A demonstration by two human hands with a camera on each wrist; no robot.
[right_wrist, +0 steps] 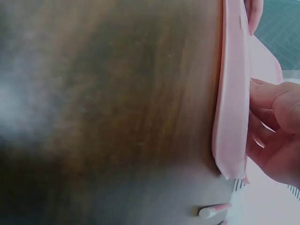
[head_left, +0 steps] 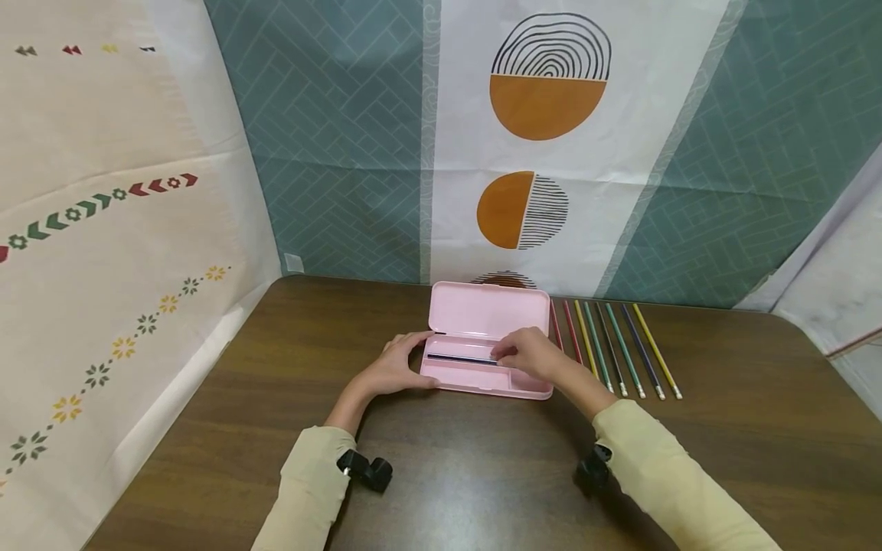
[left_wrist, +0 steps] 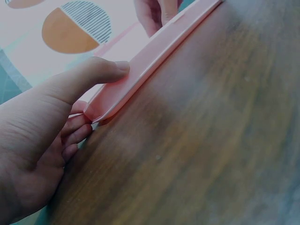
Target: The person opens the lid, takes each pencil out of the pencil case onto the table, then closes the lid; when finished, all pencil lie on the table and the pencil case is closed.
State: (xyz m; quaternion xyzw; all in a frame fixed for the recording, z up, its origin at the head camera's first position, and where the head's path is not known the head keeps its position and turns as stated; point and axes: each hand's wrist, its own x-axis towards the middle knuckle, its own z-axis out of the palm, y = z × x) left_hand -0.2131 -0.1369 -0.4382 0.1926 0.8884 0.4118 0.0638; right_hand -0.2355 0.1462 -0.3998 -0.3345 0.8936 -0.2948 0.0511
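Note:
A pink pencil case [head_left: 458, 388] lies on the table with its lid [head_left: 485, 310] raised at the back. My left hand [head_left: 394, 370] grips the left end of the case; in the left wrist view the thumb [left_wrist: 105, 70] lies over the front wall and the fingers curl round the corner. Inside the case a dark pencil [head_left: 458, 359] runs lengthwise in the rear compartment. My right hand [head_left: 534, 353] reaches into the case and pinches the right end of this pencil, which the fingers partly hide. In the right wrist view, the front wall [right_wrist: 232, 103] hides the fingertips.
Right of the case, several pencils lie side by side, among them a red pencil [head_left: 573, 331] and a yellow pencil [head_left: 656, 348], white erasers toward me. The brown table [head_left: 455, 467] ends at a patterned cloth [head_left: 344, 153] behind. Another cloth [head_left: 103, 268] hangs at left.

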